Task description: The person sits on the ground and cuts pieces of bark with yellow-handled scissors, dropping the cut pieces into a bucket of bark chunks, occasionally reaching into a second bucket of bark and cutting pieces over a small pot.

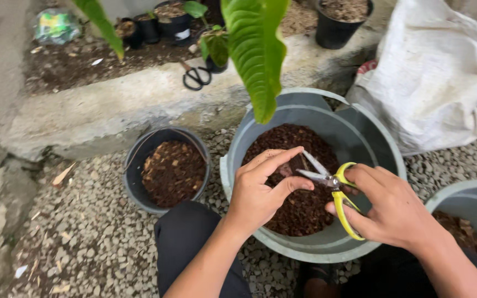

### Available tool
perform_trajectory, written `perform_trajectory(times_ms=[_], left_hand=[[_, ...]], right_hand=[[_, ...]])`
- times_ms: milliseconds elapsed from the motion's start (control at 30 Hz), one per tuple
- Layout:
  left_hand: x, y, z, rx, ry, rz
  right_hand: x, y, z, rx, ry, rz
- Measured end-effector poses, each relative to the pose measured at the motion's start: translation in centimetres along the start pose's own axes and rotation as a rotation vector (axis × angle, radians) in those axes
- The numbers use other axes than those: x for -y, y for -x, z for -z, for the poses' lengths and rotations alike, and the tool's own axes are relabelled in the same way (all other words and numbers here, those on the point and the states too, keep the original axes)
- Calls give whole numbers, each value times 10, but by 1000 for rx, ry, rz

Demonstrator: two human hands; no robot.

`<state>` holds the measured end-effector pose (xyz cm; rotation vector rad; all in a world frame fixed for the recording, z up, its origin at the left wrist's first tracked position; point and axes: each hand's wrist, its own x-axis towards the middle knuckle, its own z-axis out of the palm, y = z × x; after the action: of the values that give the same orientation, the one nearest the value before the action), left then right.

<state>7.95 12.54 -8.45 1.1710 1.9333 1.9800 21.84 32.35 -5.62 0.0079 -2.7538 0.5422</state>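
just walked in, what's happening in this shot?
A person crouches on gravel over a large grey tub of brown bark mix. The right hand holds yellow-handled scissors, blades open, over the tub. The left hand pinches a small dark piece at the blades; what it is cannot be told. A smaller black pot of the same mix sits to the left, black scissors on the concrete ledge behind.
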Motion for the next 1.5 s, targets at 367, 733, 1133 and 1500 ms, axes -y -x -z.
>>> perform_trajectory(times_ms=[367, 733, 1133, 1500], left_hand=[[-6, 43, 102, -212, -170, -89], [-11, 80, 194, -315, -242, 138], [6, 110, 256, -353, 99, 310], [15, 96, 260, -590, 452, 206]], right_hand=[[85, -71, -51, 152, 157, 202], [135, -113, -134, 299, -271, 130], [117, -165, -179, 453, -1051, -38], [196, -182, -198, 633, -267, -142]])
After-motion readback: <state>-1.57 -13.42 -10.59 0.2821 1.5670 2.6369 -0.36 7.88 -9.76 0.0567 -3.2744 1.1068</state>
